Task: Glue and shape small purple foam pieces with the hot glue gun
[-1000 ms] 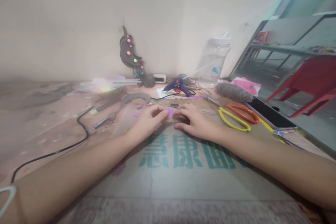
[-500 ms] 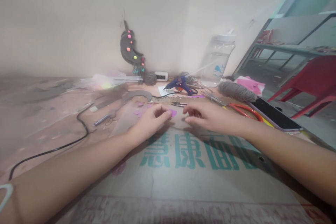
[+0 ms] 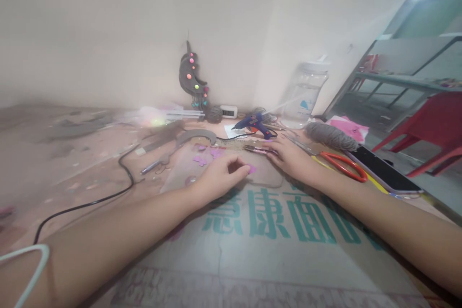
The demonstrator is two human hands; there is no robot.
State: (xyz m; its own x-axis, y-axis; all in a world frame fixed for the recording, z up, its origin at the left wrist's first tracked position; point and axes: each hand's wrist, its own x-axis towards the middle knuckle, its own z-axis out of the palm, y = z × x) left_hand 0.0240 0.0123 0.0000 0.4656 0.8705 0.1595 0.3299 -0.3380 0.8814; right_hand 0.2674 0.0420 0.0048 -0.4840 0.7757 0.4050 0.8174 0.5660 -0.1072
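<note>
My left hand [image 3: 220, 178] is closed in a pinch, with a small purple paper-like piece [image 3: 252, 169] showing at the tips of thumb and forefinger. It hovers low over the printed sheet [image 3: 252, 260]. My right hand [image 3: 288, 156] reaches further forward, its fingers around the near end of a pair of tweezers [image 3: 254, 148] that lies low at the table surface. Blur hides how firmly the fingers grip. More purple cut pieces [image 3: 200, 160] lie just beyond my left hand. Behind the tweezers rests a blue glue gun [image 3: 252, 122].
Orange-handled scissors [image 3: 344, 166], a phone [image 3: 382, 168] and grey yarn [image 3: 330, 135] lie at right. A water bottle [image 3: 306, 94] stands by the wall. A black cable [image 3: 90, 202] crosses the left. A grey crescent ornament [image 3: 189, 77] hangs behind, above a small digital clock [image 3: 228, 111].
My right hand has moved forward onto the tweezers from its place facing my left hand. The left still pinches the purple piece. The camera view has shifted slightly.
</note>
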